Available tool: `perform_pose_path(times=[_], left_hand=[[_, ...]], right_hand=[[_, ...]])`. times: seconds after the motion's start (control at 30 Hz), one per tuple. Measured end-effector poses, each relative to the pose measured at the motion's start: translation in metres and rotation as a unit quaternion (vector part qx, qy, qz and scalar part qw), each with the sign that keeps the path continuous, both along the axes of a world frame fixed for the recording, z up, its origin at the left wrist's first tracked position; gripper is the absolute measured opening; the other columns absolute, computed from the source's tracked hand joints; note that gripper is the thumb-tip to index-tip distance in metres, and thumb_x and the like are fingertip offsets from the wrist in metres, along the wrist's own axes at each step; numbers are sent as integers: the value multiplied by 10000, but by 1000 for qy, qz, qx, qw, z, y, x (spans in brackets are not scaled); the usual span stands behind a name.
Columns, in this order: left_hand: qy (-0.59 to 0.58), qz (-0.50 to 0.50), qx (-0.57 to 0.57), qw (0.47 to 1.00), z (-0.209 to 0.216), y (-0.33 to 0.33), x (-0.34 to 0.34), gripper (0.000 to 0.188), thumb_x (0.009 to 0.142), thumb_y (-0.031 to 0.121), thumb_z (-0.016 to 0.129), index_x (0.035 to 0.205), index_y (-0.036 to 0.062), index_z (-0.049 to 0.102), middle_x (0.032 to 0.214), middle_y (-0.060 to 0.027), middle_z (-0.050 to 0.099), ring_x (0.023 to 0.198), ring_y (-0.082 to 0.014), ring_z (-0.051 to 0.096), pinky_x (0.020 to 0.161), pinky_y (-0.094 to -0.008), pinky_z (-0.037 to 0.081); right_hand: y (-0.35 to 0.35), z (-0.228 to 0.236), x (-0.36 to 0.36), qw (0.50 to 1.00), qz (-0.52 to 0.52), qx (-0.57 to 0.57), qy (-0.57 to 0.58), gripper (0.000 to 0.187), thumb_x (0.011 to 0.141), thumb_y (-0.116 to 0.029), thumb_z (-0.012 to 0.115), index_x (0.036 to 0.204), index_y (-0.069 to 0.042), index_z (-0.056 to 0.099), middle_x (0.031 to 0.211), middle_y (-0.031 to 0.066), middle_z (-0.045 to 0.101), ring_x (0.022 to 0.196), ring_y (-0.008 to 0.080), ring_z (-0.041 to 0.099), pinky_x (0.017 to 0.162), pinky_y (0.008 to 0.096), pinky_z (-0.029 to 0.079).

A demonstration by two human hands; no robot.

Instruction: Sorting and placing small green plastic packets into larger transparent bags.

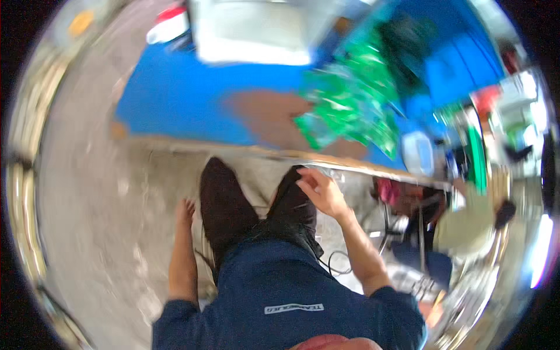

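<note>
My right hand (324, 192) is over my right thigh, just short of the table's front edge. Its fingers are loosely bent and apart, and nothing shows in them. Down at my left side hangs my left hand (185, 211), small and blurred; how its fingers are set cannot be made out. Beyond my knees stands a table with a blue top (175, 99) and a brown worn patch. A loose heap of shiny green see-through plastic pieces (356, 105) lies on it, closest to my right hand but apart from it.
A white bin (254, 32) stands at the table's far side, a red-and-white item (169, 26) to its left. Rightward are a dark heap (405, 49) and a small white container (418, 153). A person in a pale top (465, 228) appears seated at right. Cables hang beside my legs.
</note>
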State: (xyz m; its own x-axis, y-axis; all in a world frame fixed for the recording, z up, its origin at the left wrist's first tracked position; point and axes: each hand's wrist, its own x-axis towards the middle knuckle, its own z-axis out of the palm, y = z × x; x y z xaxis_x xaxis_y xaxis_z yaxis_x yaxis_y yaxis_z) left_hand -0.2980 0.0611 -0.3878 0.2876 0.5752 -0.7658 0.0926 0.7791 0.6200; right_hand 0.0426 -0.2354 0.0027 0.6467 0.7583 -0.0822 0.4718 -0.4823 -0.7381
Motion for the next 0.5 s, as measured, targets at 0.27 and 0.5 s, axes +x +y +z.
perform_pose_path(times=[0.27, 0.5], left_hand=[[60, 28, 76, 995, 115, 8, 3, 436, 980, 277, 525, 1321, 6, 504, 1292, -134, 586, 1159, -268, 601, 972, -368, 489], [-207, -146, 220, 942, 248, -78, 95, 409, 973, 257, 562, 1283, -6, 515, 1195, -159, 633, 1129, -252, 628, 980, -384, 498]], right_hand=[[2, 19, 194, 914, -84, 31, -395, 978, 698, -666, 744, 1481, -202, 385, 1492, 272, 328, 1392, 477, 280, 1115, 600, 263], [80, -24, 168, 917, -212, -116, -317, 1039, 724, -866, 486, 1495, -180, 363, 1518, 331, 252, 1410, 563, 161, 1085, 735, 93]])
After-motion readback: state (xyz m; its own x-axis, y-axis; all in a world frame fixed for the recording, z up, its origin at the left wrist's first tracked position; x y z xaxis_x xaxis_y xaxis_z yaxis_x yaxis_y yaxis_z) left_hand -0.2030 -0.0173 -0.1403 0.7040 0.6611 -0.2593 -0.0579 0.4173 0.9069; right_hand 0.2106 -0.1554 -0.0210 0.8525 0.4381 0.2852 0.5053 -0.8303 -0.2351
